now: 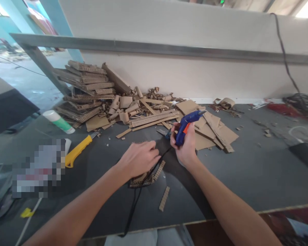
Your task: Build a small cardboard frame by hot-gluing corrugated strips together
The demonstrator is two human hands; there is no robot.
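My right hand grips a blue hot glue gun with an orange trigger, its nozzle tilted up to the right. Beneath my left hand lies a small corrugated cardboard piece, mostly covered by that hand. The left fingers are curled in, and their tips are hidden. A black cord hangs from the glue gun and crosses over the cardboard. Close to my left fingers lies one short cardboard strip; another cardboard strip is nearer the table's front edge.
Stacked cardboard panels and loose scraps line the back left. Flat cardboard sheets lie behind the glue gun. On the left are a yellow-handled cutter and a white-green tube. Tangled wires lie far right.
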